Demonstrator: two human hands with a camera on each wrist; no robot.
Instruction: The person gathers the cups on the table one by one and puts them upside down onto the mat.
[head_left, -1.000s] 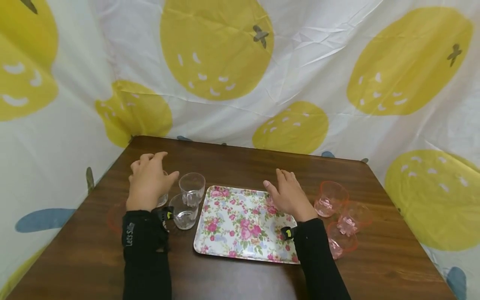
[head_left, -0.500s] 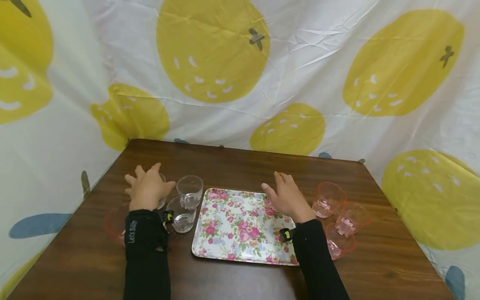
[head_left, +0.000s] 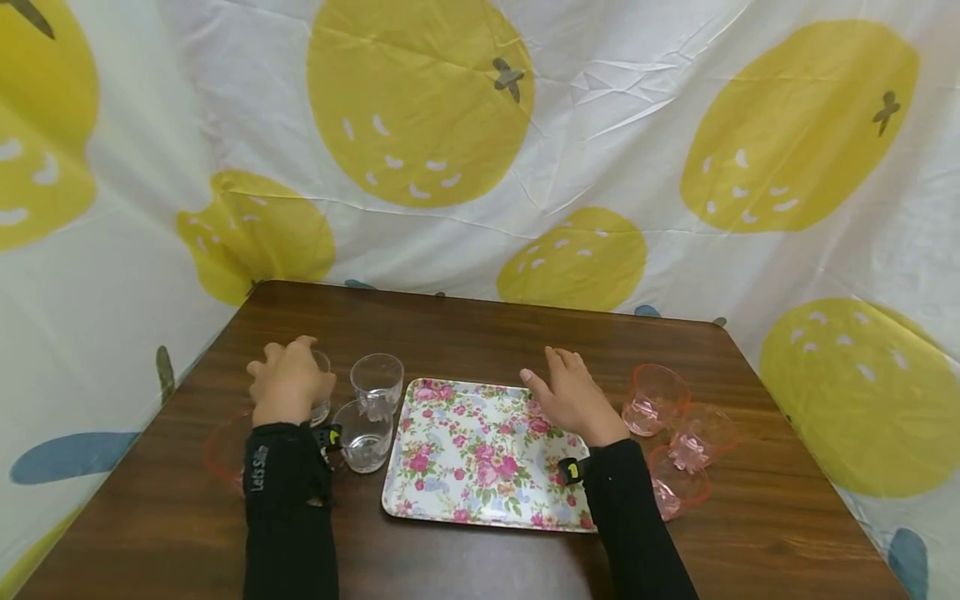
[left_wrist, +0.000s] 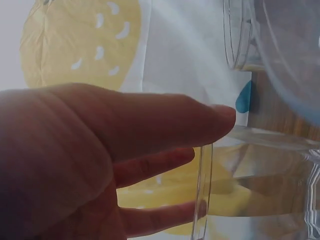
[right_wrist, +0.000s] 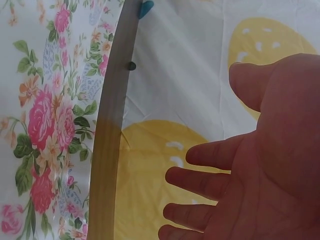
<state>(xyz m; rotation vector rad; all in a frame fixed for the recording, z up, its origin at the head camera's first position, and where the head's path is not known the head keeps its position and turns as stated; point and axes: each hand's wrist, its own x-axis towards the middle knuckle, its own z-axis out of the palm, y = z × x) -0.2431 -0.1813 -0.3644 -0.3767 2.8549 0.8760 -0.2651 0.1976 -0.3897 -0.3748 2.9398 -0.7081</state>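
Note:
In the head view my left hand (head_left: 287, 385) is low over a clear glass (head_left: 321, 406), hiding much of it. The left wrist view shows the thumb and spread fingers right at that glass's rim (left_wrist: 202, 185), with one fingertip seen through the wall. Two more clear glasses, a far one (head_left: 377, 379) and a near one (head_left: 366, 446), stand just right of this hand. My right hand (head_left: 576, 398) hovers over the right part of a flower-patterned tray (head_left: 457, 467), fingers extended and holding nothing.
Several pink-tinted cups, one of them upright (head_left: 654, 404), cluster right of the tray. Another pink cup (head_left: 223, 454) is partly hidden by the left sleeve. A lemon-print cloth (head_left: 435, 242) hangs behind the brown wooden table (head_left: 480, 333).
My left hand has come down and slightly closer around the clear glass, its fingers bending more. The right hand keeps its place over the tray. The head view has shifted slightly.

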